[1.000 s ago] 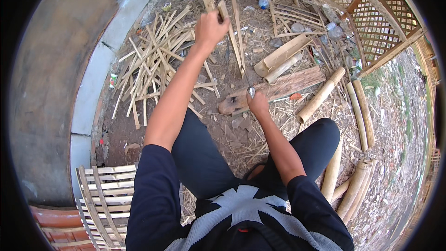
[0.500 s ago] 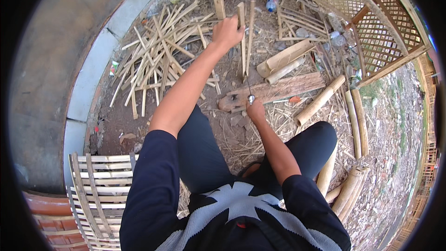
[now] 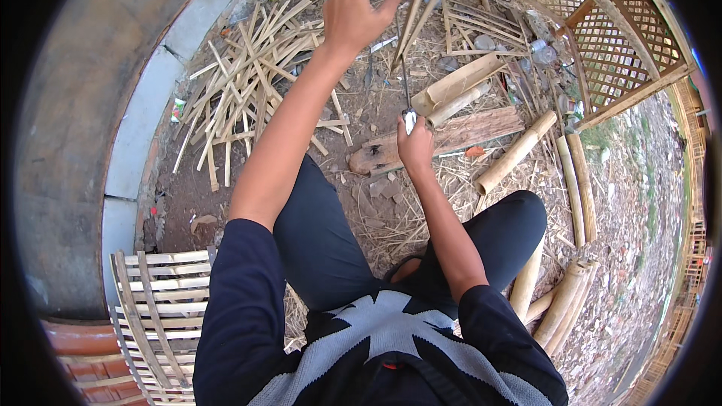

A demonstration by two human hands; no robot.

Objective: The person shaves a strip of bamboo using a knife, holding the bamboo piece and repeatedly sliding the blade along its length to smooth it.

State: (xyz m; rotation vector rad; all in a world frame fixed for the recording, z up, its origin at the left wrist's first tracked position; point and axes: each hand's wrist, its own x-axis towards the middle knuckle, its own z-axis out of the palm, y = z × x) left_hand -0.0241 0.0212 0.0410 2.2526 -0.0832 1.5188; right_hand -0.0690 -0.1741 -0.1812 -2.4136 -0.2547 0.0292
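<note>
My right hand (image 3: 416, 144) is closed around the handle of a long knife (image 3: 407, 84), whose dark, thin blade points away from me. Beside the blade, a bamboo strip (image 3: 421, 9) is split into two lengths that spread apart upward and meet at the lower end. Whether blade and bamboo touch I cannot tell. My left hand (image 3: 355, 11) is raised to the left of the strip, fingers spread, thumb toward the bamboo, with a gap between. Below the strip, a weathered wooden plank (image 3: 451, 139) lies on the ground.
Left of my left arm lies a heap of split bamboo strips (image 3: 252, 79). Bamboo halves (image 3: 459, 86) and thick bamboo poles (image 3: 519, 152) lie to the right. A slatted bamboo piece (image 3: 162, 308) is at lower left; a lattice panel (image 3: 628, 37) stands at far right.
My left hand has come off the bamboo, rising and opening. The split strip has moved up and to the right, its lengths wider apart at the top. My right hand has risen slightly with the knife.
</note>
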